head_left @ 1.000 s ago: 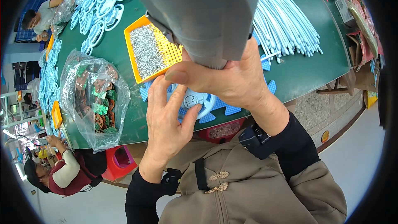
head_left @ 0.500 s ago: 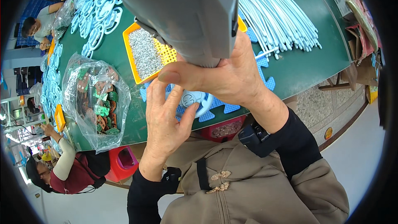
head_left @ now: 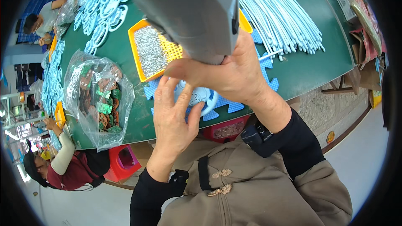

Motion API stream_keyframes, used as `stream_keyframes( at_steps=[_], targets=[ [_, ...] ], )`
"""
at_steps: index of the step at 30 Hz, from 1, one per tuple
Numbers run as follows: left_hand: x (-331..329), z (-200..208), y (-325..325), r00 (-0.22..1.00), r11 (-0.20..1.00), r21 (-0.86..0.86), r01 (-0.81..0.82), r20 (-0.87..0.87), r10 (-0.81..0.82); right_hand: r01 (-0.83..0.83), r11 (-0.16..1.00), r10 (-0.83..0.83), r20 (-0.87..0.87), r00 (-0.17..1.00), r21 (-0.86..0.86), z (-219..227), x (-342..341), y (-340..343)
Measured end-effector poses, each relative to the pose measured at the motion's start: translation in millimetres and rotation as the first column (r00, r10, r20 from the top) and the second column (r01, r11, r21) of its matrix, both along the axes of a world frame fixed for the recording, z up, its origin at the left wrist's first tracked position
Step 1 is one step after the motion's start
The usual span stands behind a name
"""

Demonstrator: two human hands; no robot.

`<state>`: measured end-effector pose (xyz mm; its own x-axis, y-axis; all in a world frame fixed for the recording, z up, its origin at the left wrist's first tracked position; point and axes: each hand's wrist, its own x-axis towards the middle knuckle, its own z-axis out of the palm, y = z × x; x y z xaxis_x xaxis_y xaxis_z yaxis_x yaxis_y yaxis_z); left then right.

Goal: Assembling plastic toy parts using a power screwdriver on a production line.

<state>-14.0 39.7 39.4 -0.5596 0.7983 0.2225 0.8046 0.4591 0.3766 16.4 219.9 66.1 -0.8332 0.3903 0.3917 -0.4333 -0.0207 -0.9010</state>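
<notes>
My right hand [head_left: 234, 73] is wrapped round the narrow end of a big grey power screwdriver [head_left: 188, 16], which rises toward me and covers the middle of the table. The tool's tip is hidden behind my hands. Below it lies a light-blue round plastic piece [head_left: 201, 96] with raised lines and an open rim, on a blue foam mat [head_left: 228, 106]. My left hand [head_left: 173, 119] holds this piece at its near left side, thumb on its edge, fingers reaching under my right hand. Those fingertips are partly covered.
Behind my left hand stands a yellow tray [head_left: 133, 54] of screws. A clear bag [head_left: 125, 119] of green and brown circuit boards lies left. Light-blue rods [head_left: 280, 16] are heaped right, ring-shaped blue pieces [head_left: 100, 12] far left. Two other people work at the left.
My left hand has shifted slightly right along with the blue piece. The grey tool's upper part has swung a little to the right. Both grips are unchanged.
</notes>
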Motion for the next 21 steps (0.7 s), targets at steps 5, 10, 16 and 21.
stream_keyframes(
  at_steps=[5, 10, 16, 21],
  targets=[
    [-7.3, -14.1, -19.1, 0.996, 0.999, -0.036, 0.041, -0.073, -0.044, -0.018, 0.993, 0.018, 0.005, 1.000, -0.117, 34.0, 3.8, -0.1],
    [0.4, 4.6, -11.9, 0.995, 0.992, -0.115, 0.042, -0.089, -0.052, 0.104, 0.994, -0.095, -0.194, 0.976, 0.038, 46.8, 18.6, 22.9],
    [-26.5, 33.8, -21.2, 0.969, 0.965, -0.095, 0.243, 0.061, -0.237, 0.156, 0.987, -0.161, -0.191, 0.968, -0.041, 45.2, -33.7, 47.8],
    [-60.2, 36.7, -20.7, 0.514, 0.989, 0.116, 0.096, 0.845, -0.149, 0.175, 0.984, -0.177, -0.191, 0.965, -0.027, 34.2, -60.9, 55.4]
  ],
)
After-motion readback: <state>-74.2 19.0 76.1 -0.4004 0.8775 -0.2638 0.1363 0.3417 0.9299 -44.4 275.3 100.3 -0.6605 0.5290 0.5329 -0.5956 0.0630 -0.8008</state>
